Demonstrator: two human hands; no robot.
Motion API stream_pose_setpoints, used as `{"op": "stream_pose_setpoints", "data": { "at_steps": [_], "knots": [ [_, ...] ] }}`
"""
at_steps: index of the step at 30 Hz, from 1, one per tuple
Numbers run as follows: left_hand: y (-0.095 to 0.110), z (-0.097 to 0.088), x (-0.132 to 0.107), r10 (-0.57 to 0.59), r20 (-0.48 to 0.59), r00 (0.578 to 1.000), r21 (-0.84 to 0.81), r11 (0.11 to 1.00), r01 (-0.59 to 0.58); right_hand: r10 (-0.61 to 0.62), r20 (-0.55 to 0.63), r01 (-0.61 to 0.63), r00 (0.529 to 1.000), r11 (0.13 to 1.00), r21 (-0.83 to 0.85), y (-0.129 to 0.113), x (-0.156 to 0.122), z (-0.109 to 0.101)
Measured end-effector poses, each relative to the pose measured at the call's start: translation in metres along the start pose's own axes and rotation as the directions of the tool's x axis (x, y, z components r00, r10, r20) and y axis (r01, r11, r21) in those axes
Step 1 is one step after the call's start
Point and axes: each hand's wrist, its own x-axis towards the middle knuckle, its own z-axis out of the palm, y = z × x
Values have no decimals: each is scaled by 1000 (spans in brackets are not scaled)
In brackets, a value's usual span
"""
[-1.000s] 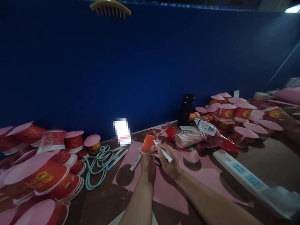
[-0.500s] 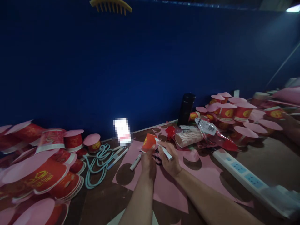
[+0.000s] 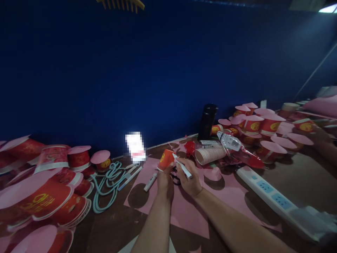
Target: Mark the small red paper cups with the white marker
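Note:
My left hand [image 3: 165,182] is closed around a red paper cup [image 3: 165,160] and tilts it above the pink paper. Yellow lettering shows on the cup's side. In my right hand [image 3: 191,181] is a white pen [image 3: 185,169], gripped between the fingers, its tip at the cup's upper edge. Whether the tip touches the cup I cannot tell. Beneath both hands lies a pink paper sheet [image 3: 189,218] with round holes cut in it. A pair of dark handles, partly hidden, sits between my hands. Left of my left hand lies a white capped marker [image 3: 151,182].
Red cups with pink paper discs crowd the left [image 3: 79,158] and right [image 3: 252,123]. A cable [image 3: 105,191], lit pixelated phone [image 3: 135,146], black bottle [image 3: 207,121], stacked cups [image 3: 210,154] and power strip [image 3: 265,191] surround the work. At far right, another person's hand [image 3: 319,135] holds a cup.
The cup has turned slightly in my left hand, so its yellow lettering shows more clearly. My right hand keeps the pen at the edge. The whole view has shifted a little.

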Motion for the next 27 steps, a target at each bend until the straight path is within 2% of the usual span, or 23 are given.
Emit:
{"op": "stream_pose_setpoints", "data": {
  "at_steps": [27],
  "knots": [
    [-4, -3, 3, 25, -44, 999, -46, 999, -27, -42, 9, 42, 999, 999, -21, -9, 5, -2]
  ]
}}
